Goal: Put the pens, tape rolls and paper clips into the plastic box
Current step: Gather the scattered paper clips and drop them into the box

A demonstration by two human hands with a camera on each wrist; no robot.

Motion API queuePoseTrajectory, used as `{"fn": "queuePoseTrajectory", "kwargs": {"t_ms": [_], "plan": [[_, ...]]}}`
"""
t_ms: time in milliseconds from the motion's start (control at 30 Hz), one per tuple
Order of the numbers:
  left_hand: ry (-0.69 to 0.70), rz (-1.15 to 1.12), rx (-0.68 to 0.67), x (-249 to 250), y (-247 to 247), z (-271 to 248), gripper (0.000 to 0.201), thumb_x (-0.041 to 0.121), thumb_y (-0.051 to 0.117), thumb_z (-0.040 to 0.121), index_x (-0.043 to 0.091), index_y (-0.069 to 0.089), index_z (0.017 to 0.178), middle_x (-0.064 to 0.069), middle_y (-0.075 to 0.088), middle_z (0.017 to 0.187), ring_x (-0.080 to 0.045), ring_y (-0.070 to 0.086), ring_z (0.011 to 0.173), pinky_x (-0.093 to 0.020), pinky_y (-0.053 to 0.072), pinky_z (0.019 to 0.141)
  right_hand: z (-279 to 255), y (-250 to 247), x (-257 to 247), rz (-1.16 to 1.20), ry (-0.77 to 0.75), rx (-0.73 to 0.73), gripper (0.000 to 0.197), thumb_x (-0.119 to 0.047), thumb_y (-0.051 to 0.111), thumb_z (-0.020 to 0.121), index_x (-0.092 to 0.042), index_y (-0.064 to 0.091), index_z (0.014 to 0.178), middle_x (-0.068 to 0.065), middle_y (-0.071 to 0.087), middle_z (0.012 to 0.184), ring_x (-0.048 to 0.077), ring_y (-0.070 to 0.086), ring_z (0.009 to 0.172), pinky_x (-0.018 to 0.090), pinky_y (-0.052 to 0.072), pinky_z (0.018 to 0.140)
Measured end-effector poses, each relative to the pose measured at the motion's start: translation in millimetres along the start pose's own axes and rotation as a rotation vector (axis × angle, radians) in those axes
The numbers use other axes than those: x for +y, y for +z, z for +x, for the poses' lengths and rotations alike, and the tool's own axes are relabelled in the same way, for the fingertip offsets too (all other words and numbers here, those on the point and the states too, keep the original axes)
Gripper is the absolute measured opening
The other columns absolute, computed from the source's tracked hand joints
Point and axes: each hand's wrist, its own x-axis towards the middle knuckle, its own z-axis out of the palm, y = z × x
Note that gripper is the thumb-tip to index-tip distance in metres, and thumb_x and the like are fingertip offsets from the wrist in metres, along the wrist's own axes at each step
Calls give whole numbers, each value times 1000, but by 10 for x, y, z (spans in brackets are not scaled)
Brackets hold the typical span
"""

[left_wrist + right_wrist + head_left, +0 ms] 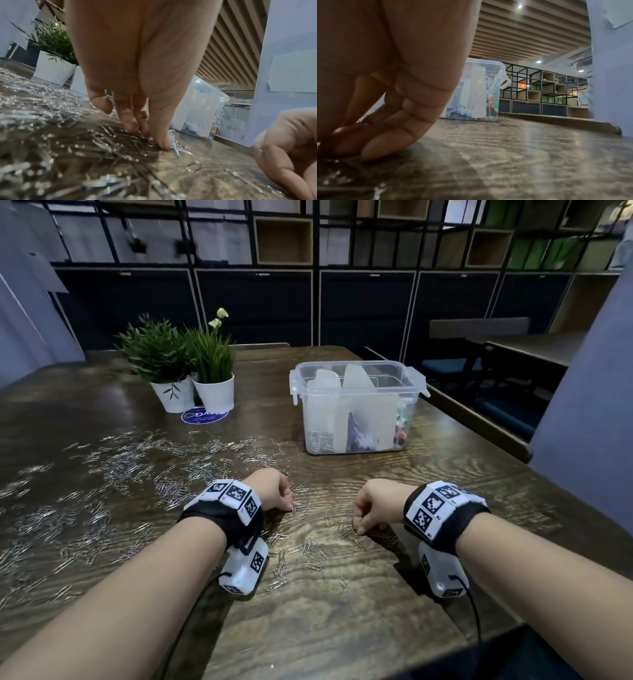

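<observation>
You're at the paper-clip stage: the tabletop (445,474) is wide in front of you, and the plastic box (356,405) stands open at its far middle, dividers up, with what look like pens and coloured bits in the right-hand sections and a small heap of clips in its front left corner. Two potted plants (185,364) stand to its left. The paper clips (113,467) are strewn across the left half of the tabletop, thinning out to a few between your wrists. Your left hand (275,489) is down, fingers curled, tips pressing into clips at the edge of the spread; your right hand (371,506) is bunched with its fingertips on the wood by a few loose clips, and whether it holds one, I can't tell. Next, I'd say: gather a pinch, lift, carry it to that front left section.
</observation>
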Motion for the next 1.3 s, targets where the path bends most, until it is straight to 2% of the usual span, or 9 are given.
{"fn": "queuePoseTrajectory", "kwargs": {"t_ms": [100,267,400,567,667,800,1033,1200,1300], "plan": [[21,33,-22,-3,-16,14,9,26,70,86,18,66,83,4,62,79,-12,55,80,-21,39,71,20,4,-46,-56,-21,-25,18,-22,77,80,-28,66,67,-9,64,67,10,58,68,32,53,76],[33,11,35,-34,-104,28,10,25,66,89,15,66,86,4,62,81,-11,54,78,-21,38,61,8,14,-115,-112,-69,22,9,-17,71,84,-22,67,78,-9,64,74,0,54,63,14,44,65],[36,-77,148,-75,-230,52,9,22,66,88,13,67,86,7,65,77,-4,56,68,-18,41,60,17,-98,-164,-34,-98,55,4,-13,72,83,-15,71,80,-8,67,75,-3,57,62,17,49,72],[58,-131,330,-95,-491,70,7,20,68,86,18,63,82,10,62,77,-3,55,70,-16,38,60,135,-732,-434,164,-164,434,3,-13,69,88,-11,69,86,-9,66,75,-10,56,58,7,43,59],[64,-167,436,-130,-653,78,7,22,69,85,22,64,80,7,65,79,-10,58,77,-22,43,70,330,-1199,-587,228,-213,673,7,-15,69,88,-8,69,88,0,69,81,2,60,68,18,51,69],[81,-195,552,-176,-804,93,4,24,70,85,21,70,82,7,66,75,-2,55,67,-15,43,63,737,-1524,-616,164,-155,843,6,-16,70,87,-10,71,85,-4,68,76,10,64,74,27,55,78],[124,-291,672,-173,-882,250,8,24,69,86,18,73,86,8,66,77,2,54,68,-8,38,61,924,-1499,-381,143,-112,838,35,-39,56,96,-9,70,87,2,64,75,15,56,68,27,44,63],[181,-402,770,40,-978,579,6,26,68,86,22,72,87,9,68,83,-10,61,80,-32,51,82,643,-1546,203,-66,159,614,67,-86,42,71,-25,66,84,-7,67,85,15,61,87,38,51,85],[194,-393,824,305,-1045,804,8,33,66,86,37,67,79,16,66,77,-12,62,89,-40,48,90,560,-1527,433,-64,139,607,71,-88,39,67,-23,68,71,-9,68,72,13,64,76,40,54,82]]}}
